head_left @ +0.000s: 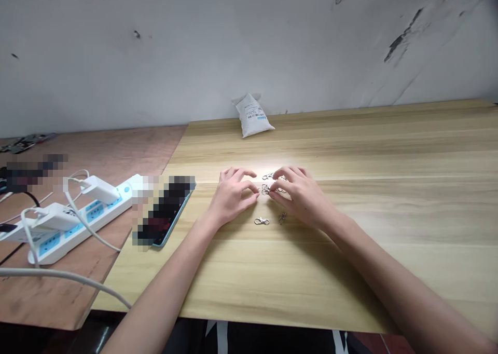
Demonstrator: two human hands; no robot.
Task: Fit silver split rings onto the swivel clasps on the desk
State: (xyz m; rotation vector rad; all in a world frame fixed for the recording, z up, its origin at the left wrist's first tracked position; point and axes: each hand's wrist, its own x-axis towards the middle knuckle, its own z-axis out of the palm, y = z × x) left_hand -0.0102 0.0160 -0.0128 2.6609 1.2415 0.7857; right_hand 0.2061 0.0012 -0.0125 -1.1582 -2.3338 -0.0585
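Observation:
My left hand (pixel 234 194) is closed in a pinch, thumb and index finger together at what looks like a small metal ring (pixel 259 191). Facing it across a narrow gap, my right hand (pixel 296 192) pinches a silver lobster clasp (pixel 266 189) between thumb and index finger. More silver clasps (pixel 267 176) lie in a small heap under and behind my right fingers, which partly hide them. Nearer to me, one lobster clasp (pixel 262 221) lies flat on the table, and another small metal clasp (pixel 282 218) sits to its right, in shadow.
A white labelled plastic packet (pixel 254 116) lies at the back of the wooden table (pixel 389 188), near the wall. Left of my arm is a phone (pixel 167 214). A power strip (pixel 93 216) with chargers and white cables (pixel 73 277) occupies the brown table on the left.

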